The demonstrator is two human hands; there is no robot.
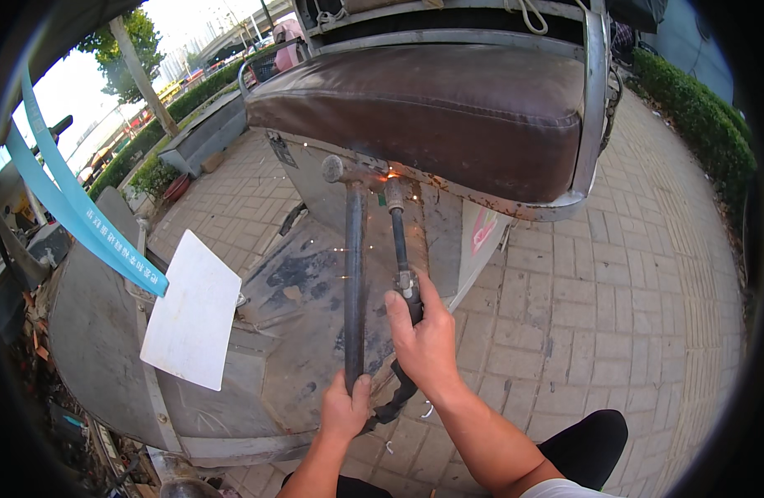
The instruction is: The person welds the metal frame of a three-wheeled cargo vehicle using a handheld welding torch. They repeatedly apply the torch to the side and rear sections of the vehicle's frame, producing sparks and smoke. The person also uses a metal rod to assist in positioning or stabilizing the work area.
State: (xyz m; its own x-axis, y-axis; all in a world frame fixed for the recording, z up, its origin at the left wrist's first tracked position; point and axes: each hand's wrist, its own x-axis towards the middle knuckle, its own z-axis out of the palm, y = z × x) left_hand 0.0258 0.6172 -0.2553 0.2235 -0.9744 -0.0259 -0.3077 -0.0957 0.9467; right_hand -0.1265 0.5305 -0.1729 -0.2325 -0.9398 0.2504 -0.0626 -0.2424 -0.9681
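My left hand point(345, 411) is wrapped round the lower end of a long-handled hammer point(355, 274). The hammer stands nearly upright, its rusty head up by the metal edge under the brown padded seat point(448, 116). Just to the right, my right hand point(423, 340) grips a welding torch point(401, 241), thumb along its handle. An orange glow shows at the torch's tip, against the rusty seat frame point(515, 206), and small sparks scatter around. A black cable point(390, 407) runs down from the torch behind my wrists. The exact joint at the glow is hard to make out.
A white card point(191, 311) on a blue lanyard point(92, 224) hangs at the left. Below the seat lies the vehicle's grey, stained metal floor point(303, 290). Brick paving point(564, 332) spreads to the right, bordered by a hedge point(697, 116). My dark-clad knee point(593, 448) is at lower right.
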